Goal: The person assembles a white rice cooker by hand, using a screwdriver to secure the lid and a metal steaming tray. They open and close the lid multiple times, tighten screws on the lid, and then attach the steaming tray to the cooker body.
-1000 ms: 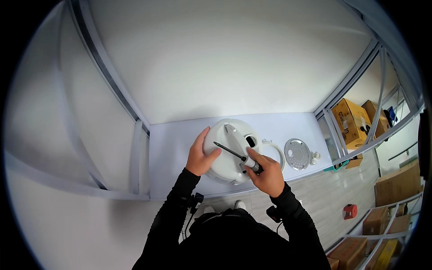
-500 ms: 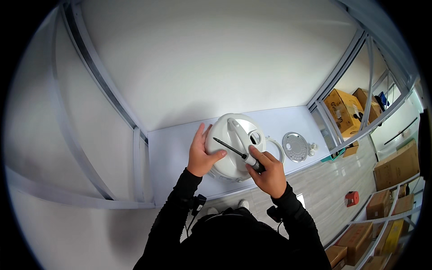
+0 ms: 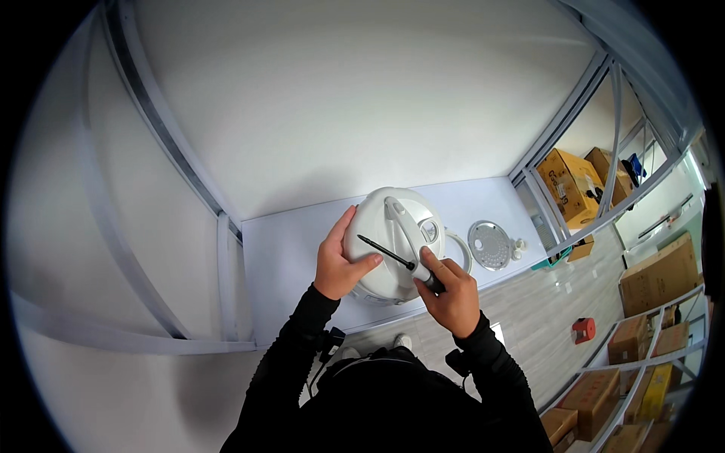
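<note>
A rounded white appliance that looks like a rice cooker (image 3: pixel 371 275) is on the white table, its curved handle (image 3: pixel 405 220) lying across the top. Beside that handle is an oval opening (image 3: pixel 430 229) in the lid. My left hand (image 3: pixel 340 260) grips the cooker's left side, thumb lying on top and fingers along the edge. In my right hand (image 3: pixel 451 293) is a screwdriver (image 3: pixel 391 252) with a dark shaft and a grey and black handle. Its shaft slants across the lid, tip pointing left toward the far side. Whether the tip touches the lid, I cannot tell.
Right of the cooker, a white ring (image 3: pixel 461 254), a perforated metal disc (image 3: pixel 490 245) and small white parts (image 3: pixel 518 246) lie on the table (image 3: pixel 283 257). A white wall stands behind, with metal frame posts at both sides. Cardboard boxes (image 3: pixel 593 396) fill shelves at right.
The view has shifted slightly, moving the table and shelves a little left in the picture. Both hands keep nearly the same hold on cooker and screwdriver.
</note>
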A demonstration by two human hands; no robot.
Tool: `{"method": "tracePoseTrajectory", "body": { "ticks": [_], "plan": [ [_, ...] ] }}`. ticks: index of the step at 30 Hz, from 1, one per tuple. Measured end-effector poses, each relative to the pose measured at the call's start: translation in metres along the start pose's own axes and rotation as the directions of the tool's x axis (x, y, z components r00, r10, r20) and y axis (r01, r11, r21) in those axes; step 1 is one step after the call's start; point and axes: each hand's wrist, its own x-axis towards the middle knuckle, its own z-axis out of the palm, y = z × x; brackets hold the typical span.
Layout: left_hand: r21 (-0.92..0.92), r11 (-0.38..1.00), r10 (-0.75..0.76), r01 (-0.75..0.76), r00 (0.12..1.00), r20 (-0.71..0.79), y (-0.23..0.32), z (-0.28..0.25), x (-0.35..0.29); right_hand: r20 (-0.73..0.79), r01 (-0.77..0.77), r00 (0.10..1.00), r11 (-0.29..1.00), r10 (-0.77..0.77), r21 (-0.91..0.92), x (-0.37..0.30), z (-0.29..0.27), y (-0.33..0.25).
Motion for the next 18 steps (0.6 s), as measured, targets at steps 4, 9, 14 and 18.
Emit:
{"method": "tracePoseTrajectory", "body": {
  "ticks": [4, 9, 14, 18],
  "plan": [
    [0.010, 1.000, 0.025, -0.025, 1.000, 0.004, 0.002, 0.001, 0.000, 0.027, -0.009, 1.000, 0.999, 0.010, -0.043, 0.000, -0.004, -0.004],
    [-0.016, 1.000, 0.020, -0.020, 1.000, 0.012, 0.003, 0.003, 0.000, 0.047, -0.026, 0.998, 0.999, 0.028, -0.031, 0.001, -0.008, -0.005],
    [-0.040, 0.999, 0.034, -0.032, 0.999, 0.039, 0.002, 0.003, -0.001, 0.021, -0.025, 0.999, 0.999, 0.025, -0.035, 0.000, -0.004, 0.002],
    [-0.033, 0.998, 0.058, -0.056, 0.997, 0.047, 0.004, 0.005, -0.002, -0.016, 0.003, 1.000, 0.999, -0.004, -0.048, 0.000, 0.005, 0.013]
  ]
}}
